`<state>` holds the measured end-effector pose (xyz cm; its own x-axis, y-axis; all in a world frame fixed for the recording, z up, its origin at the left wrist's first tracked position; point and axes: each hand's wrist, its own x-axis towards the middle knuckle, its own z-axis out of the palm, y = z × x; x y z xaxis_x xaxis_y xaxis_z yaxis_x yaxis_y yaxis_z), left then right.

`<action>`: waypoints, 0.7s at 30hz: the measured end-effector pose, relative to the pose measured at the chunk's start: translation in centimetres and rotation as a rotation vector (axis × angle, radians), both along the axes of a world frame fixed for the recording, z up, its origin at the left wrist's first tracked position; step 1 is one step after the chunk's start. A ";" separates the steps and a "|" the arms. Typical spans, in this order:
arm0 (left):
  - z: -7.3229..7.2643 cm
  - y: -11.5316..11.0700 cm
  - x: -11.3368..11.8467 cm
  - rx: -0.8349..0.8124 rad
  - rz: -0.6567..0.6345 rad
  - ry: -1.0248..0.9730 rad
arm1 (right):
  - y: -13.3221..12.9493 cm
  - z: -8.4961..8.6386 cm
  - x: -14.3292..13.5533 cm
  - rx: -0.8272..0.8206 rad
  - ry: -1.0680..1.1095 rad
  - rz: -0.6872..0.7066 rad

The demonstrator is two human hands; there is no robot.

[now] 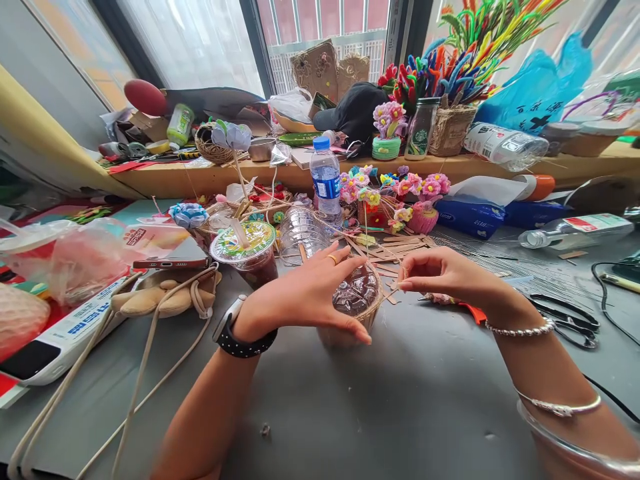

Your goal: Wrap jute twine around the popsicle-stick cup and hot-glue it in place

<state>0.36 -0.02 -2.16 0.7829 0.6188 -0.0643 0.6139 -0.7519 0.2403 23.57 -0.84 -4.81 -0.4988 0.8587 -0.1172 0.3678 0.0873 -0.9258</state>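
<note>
A round container with a dark, ridged plastic top (356, 292) stands on the grey table, with twine around its rim. My left hand (313, 287) lies over its left side, fingers spread and thumb along the near edge. Just right of the container, my right hand (440, 273) pinches a thin strand of twine (391, 294) between thumb and index finger. The strand runs to the container's rim. Part of the container is hidden beneath my left hand.
A lidded drink cup (245, 250) and a phone (173, 264) are left of the container. Behind it stand a water bottle (326, 180) and crocheted flowers (423, 193). Scissors (567, 317) lie right. Cords (145, 360) cross the left side.
</note>
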 end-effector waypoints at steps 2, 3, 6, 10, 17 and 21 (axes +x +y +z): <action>-0.4 -0.1 0.8 0.034 0.022 -0.056 | 0.0 0.0 0.1 -0.007 -0.003 0.008; -0.6 -0.1 1.1 0.051 0.042 -0.078 | 0.0 0.0 0.1 0.001 -0.005 0.016; -1.0 -0.2 1.7 0.090 0.108 -0.088 | 0.2 0.0 0.3 0.024 -0.002 0.040; -1.2 -0.4 1.7 0.090 0.068 -0.070 | 0.4 -0.1 0.4 -0.005 0.002 0.047; -0.7 -0.3 1.3 0.091 -0.010 -0.037 | 0.2 -0.1 0.5 0.064 -0.065 0.094; -0.6 -0.3 1.0 0.055 -0.100 -0.020 | 0.2 0.0 0.3 0.098 -0.100 0.183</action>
